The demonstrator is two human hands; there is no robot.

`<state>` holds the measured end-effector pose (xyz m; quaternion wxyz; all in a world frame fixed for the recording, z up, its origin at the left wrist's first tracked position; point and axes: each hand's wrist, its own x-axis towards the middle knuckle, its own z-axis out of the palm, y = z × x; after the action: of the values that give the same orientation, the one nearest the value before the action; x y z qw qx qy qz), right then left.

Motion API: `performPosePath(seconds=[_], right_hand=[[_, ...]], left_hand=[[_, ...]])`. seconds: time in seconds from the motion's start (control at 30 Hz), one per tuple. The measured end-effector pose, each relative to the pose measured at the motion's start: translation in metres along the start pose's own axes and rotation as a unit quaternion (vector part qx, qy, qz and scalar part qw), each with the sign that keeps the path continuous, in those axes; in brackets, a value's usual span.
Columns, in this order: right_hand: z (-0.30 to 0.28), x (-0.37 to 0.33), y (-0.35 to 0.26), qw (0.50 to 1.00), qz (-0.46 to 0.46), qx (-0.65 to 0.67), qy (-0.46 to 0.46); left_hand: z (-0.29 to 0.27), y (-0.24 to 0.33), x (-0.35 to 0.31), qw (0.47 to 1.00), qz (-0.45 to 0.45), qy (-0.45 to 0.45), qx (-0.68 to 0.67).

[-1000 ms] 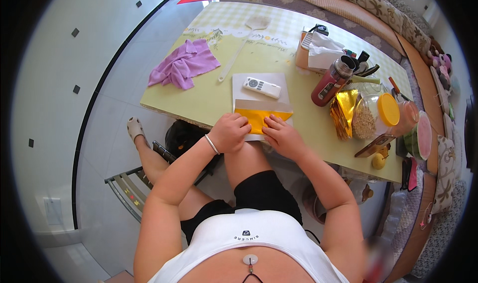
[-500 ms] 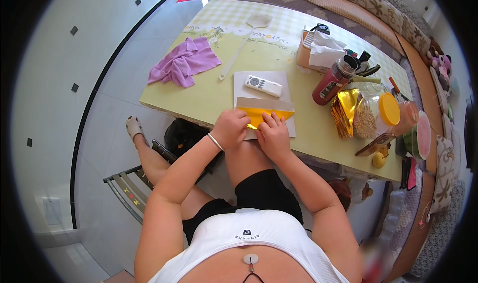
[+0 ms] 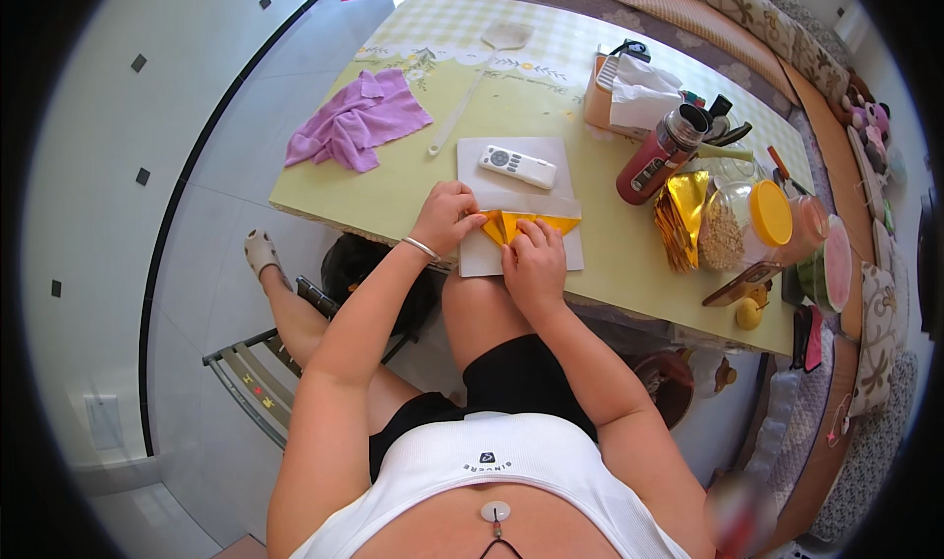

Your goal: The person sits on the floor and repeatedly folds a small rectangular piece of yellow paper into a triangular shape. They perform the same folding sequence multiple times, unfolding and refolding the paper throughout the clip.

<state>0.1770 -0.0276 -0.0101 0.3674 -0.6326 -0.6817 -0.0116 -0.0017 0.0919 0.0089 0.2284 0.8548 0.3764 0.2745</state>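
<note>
A sheet of gold foil paper (image 3: 500,226) with a pale strip along its far edge lies on a white pad (image 3: 480,260) at the table's near edge. Its left part is creased into a slanting fold. My left hand (image 3: 449,217) pinches the sheet's left end between thumb and fingers. My right hand (image 3: 537,272) is closed on the middle of the sheet, fingers bent and pressing the fold, hiding part of it. Just beyond the sheet, a white remote control (image 3: 517,167) rests on the pad.
Right of the pad stand a stack of gold foil sheets (image 3: 678,227), a dark red bottle (image 3: 661,158), a yellow-lidded jar (image 3: 726,230), a phone (image 3: 744,284) and a tissue box (image 3: 598,95). A purple cloth (image 3: 362,121) and a long-handled flyswatter (image 3: 472,95) lie at the left.
My left hand has moved up and left, pulling back from the right hand. The sheet's left part is now folded over at a slant. My right hand stays on the sheet.
</note>
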Motion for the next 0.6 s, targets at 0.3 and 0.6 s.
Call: performPosePath(seconds=[0.3, 0.6], right_hand=[[-0.003, 0.004, 0.001, 1.0, -0.006, -0.002, 0.002], [0.002, 0.01, 0.002, 0.994, -0.029, -0.103, -0.01]], left_hand=[[0.006, 0.012, 0.022, 0.992, 0.009, -0.049, 0.116], [0.008, 0.011, 0.024, 0.991, 0.008, -0.046, 0.123]])
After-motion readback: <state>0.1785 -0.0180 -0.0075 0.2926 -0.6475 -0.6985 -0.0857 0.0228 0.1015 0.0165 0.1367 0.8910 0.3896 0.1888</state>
